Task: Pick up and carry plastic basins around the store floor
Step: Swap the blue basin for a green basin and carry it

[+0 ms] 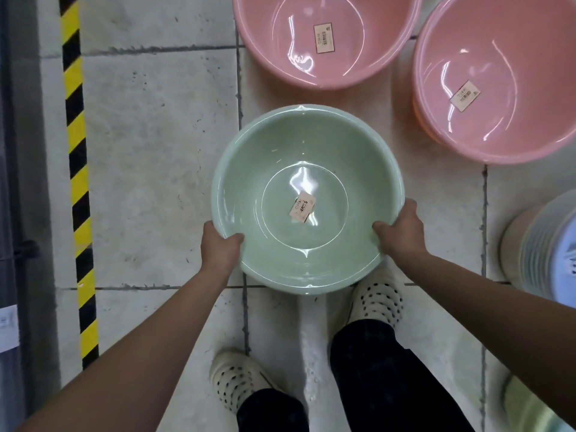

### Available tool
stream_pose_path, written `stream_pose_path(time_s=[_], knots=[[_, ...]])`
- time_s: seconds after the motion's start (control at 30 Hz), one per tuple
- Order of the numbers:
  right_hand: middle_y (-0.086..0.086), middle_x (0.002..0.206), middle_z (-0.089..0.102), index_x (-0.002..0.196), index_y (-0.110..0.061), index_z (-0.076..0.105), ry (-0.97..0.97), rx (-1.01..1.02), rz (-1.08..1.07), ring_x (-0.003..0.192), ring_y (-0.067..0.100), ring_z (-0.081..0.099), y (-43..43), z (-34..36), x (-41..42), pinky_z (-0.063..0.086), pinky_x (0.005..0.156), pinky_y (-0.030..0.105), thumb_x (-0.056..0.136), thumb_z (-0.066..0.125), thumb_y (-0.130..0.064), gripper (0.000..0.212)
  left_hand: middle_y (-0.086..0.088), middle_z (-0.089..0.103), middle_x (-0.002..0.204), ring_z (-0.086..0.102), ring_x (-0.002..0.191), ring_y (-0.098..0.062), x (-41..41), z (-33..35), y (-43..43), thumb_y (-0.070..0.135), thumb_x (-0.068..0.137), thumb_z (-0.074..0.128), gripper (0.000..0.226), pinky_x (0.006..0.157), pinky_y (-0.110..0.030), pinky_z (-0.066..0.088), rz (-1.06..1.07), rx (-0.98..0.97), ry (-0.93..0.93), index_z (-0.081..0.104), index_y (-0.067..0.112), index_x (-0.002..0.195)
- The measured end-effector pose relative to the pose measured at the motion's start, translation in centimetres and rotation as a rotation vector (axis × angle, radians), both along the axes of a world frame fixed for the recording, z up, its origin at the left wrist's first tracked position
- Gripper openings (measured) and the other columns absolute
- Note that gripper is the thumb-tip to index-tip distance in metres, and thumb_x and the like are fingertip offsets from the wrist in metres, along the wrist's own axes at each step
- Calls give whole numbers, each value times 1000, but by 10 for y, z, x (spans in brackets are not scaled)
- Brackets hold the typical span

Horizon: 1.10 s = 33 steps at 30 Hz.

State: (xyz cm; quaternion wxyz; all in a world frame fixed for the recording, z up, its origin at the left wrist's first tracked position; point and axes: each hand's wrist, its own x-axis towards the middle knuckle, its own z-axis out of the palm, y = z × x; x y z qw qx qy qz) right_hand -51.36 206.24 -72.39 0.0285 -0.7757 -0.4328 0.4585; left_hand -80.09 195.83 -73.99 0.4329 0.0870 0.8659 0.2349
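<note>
Green basin (271, 157) hangs in front of the person over the pale tiled floor (156, 135), apparently lifted clear, since its near rim hides the toe of the right shoe (378, 299). On the tiles ahead stands a pink basin (280, 57), with a second pink basin (514, 120) to its right, just beyond the green rim. A stack of pale basins (542, 254) sits at the right edge and a black-and-yellow stripe (76, 151) runs down the left. The left hand (223, 249) grips the near-left rim, thumb hooked inside, fingers out of sight beneath; the right hand (402, 233) holds the near-right rim likewise. A small label (302, 207) lies on the bottom. Both grips sit on the near half, so the far rim will probably want to dip: better to firm the wrists, carry it level and close to the body, and steer left of the pink ones, glancing past the bowl, which hides the floor just ahead
</note>
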Motion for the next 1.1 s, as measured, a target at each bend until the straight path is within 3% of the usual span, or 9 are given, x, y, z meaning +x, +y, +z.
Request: stream_pose_path(time_s=[0.27,0.37,0.47,0.7,0.8,0.87,0.93,1.0,1.1], knots=[[4,106,53,136,-14,39,35,38,-168,92,27,54,25,96,38,41,68,28,84,62,-6,57,5,57,91,57,78,-11,31,100,56,4,86,62,31,60,-25,44,-116,85,35,46,13,111],[3,106,54,136,-15,41,48,74,-232,92,24,53,42,148,58,38,63,27,82,62,-3,59,6,56,89,57,77,-13,47,155,95,9,90,60,25,60,-27,44,-162,114,70,47,14,110],[0,109,54,138,-14,40,79,115,-287,97,23,53,64,203,77,38,76,28,79,63,0,65,7,56,87,59,82,-23,64,213,137,12,93,57,19,67,-31,44,-241,147,101,46,17,108],[-2,100,54,146,-18,33,130,182,-400,91,27,54,130,302,134,36,57,16,82,60,3,73,-2,57,105,58,96,-27,118,316,241,4,89,57,50,80,-32,45,-386,223,64,43,15,136],[-1,106,54,149,-23,29,115,183,-419,90,23,51,152,329,163,35,56,15,83,61,1,77,-2,58,108,59,100,-28,143,337,277,2,87,58,54,81,-33,46,-429,251,12,42,17,137],[-1,110,55,148,-24,30,107,194,-429,94,23,52,165,339,182,41,63,23,82,62,0,77,-2,58,110,59,100,-27,160,344,300,1,86,58,58,79,-30,46,-489,271,-18,40,18,139],[0,111,55,146,-24,31,86,197,-448,98,27,53,177,343,199,43,74,31,81,62,0,76,-2,56,111,60,94,-22,175,345,321,0,87,57,59,66,-23,47,-540,270,-45,38,17,140],[0,109,54,146,-24,31,72,189,-470,98,27,53,190,344,214,42,73,31,82,62,0,75,-1,57,108,60,89,-19,189,343,341,1,88,57,60,55,-18,47,-582,258,-60,36,17,141],[0,109,52,147,-22,30,56,161,-504,95,25,52,206,337,232,41,66,30,83,62,0,75,6,58,100,61,96,-25,206,326,367,-1,87,56,62,72,-29,49,-609,228,-102,36,17,142]])
